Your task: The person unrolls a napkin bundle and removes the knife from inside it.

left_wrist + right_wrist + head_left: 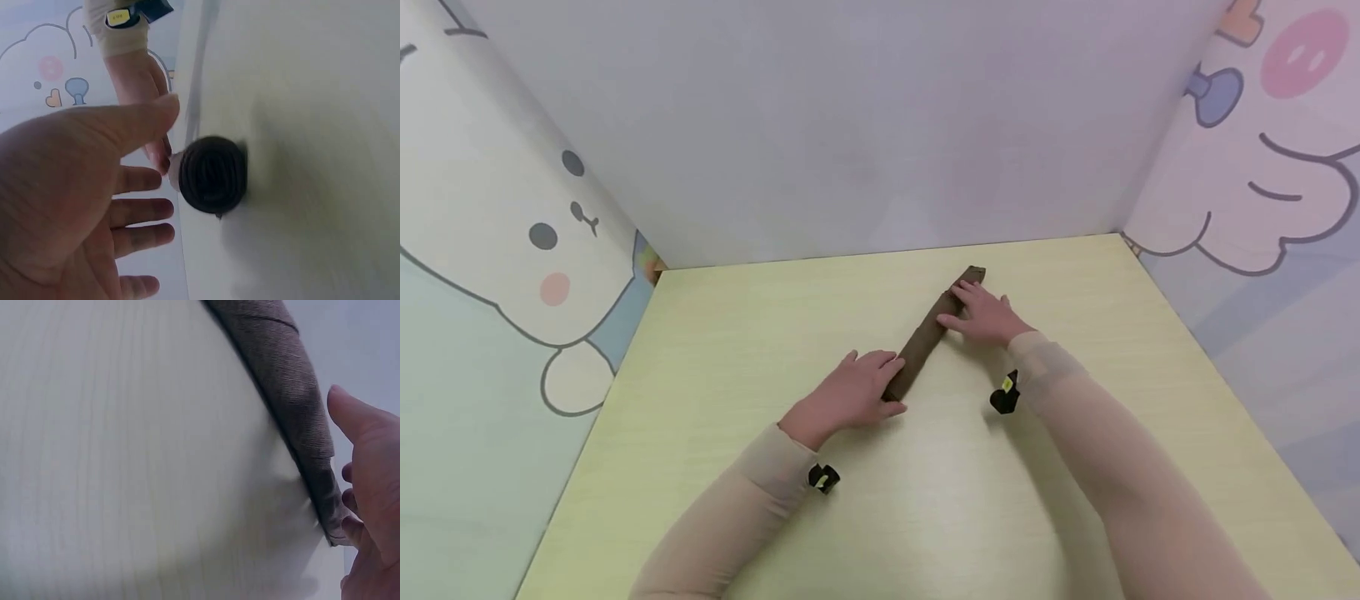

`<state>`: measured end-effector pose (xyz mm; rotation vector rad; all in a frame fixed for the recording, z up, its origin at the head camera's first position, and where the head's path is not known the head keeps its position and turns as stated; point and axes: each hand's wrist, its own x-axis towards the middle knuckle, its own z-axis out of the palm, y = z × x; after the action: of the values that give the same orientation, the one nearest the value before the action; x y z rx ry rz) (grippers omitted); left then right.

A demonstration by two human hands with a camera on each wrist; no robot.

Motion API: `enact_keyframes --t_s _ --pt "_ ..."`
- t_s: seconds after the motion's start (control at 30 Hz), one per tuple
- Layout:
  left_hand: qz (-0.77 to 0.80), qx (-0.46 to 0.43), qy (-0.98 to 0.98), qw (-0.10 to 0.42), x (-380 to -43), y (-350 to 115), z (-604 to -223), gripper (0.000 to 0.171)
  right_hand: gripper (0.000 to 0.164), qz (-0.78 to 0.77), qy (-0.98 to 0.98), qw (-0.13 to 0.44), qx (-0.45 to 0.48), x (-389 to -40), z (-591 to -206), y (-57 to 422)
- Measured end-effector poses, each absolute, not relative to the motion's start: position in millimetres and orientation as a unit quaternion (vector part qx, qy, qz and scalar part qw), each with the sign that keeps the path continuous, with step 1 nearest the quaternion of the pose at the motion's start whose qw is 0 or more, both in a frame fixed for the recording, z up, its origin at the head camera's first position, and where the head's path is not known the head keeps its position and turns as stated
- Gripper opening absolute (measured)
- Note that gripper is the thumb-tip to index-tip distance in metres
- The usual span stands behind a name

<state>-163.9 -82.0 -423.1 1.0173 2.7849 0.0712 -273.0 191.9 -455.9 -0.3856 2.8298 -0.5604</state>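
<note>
A long roll of brown cloth [925, 340] lies slantwise on the table, its far end toward the back right. In the left wrist view its near end [212, 175] shows coiled layers. My left hand [853, 389] is at the near end, fingers extended over the roll and thumb spread to the side. Near the far end, my right hand [985, 315] rests its fingertips on the cloth with the fingers fairly straight. From the right wrist, the roll [290, 394] looks stepped and narrower toward its far end, beside the right hand [378, 481].
The pale wood-grain table [737, 333] meets a plain light wall [850, 125] at the back. Cartoon-printed panels stand on the left [490, 208] and right [1247, 183]. A small black device [1005, 393] sits at the right wrist, another device [823, 478] at the left.
</note>
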Motion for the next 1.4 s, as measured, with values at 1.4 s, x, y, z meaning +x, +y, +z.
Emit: enact_keyframes --t_s 1.4 --pt "0.001 0.442 0.897 0.003 -176.3 -95.6 -444.6 0.062 0.087 -0.191 0.964 0.109 -0.148 -272.2 -462.1 180.2"
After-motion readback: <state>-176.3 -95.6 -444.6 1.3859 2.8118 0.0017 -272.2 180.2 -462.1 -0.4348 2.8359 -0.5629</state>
